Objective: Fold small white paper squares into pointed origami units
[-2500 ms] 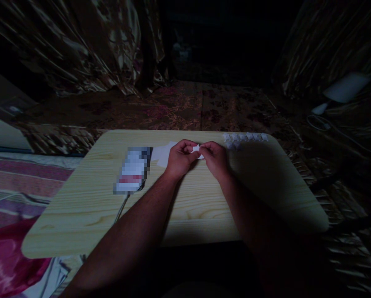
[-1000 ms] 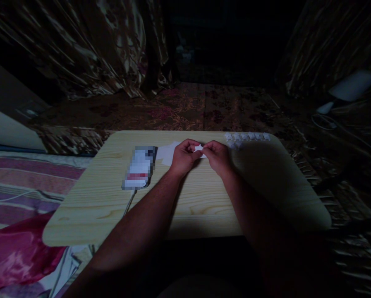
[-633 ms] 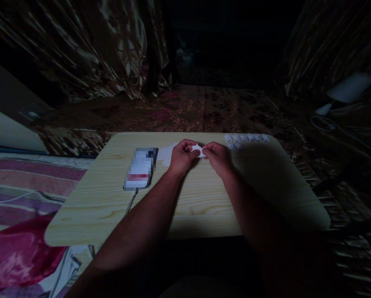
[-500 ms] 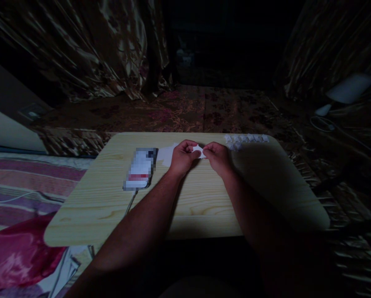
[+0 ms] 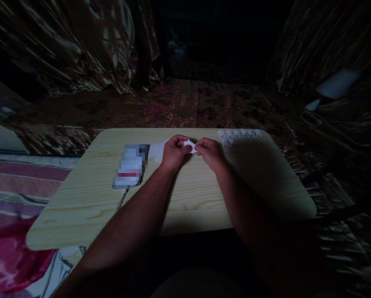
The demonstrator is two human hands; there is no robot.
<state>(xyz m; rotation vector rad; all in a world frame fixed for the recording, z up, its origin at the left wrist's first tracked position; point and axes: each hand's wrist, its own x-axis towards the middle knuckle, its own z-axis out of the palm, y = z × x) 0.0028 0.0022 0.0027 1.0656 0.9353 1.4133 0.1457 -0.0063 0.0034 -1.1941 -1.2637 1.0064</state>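
A small white folded piece of paper (image 5: 190, 145) is held between my two hands, just above the far half of the wooden table (image 5: 191, 186). My left hand (image 5: 173, 153) pinches its left side, thumb on top. At its right edge, the fingertips of my right hand (image 5: 209, 152) close on it. Flat white paper (image 5: 157, 152) lies partly behind my left hand. Beyond my right hand sit several small white star-shaped paper pieces (image 5: 244, 132), most in a row along the far edge, with a few more (image 5: 228, 141) just in front.
A phone (image 5: 130, 166) with its screen blurred out lies left of my hands, a cable (image 5: 122, 199) running from its near end. Shiny pink cloth (image 5: 14, 258) is at the lower left. A white lamp (image 5: 337, 84) stands at the right, past the table.
The whole view has shifted, so the table and hands appear farther left and slightly higher. Both hands keep hold of the paper, with only slight finger movement.
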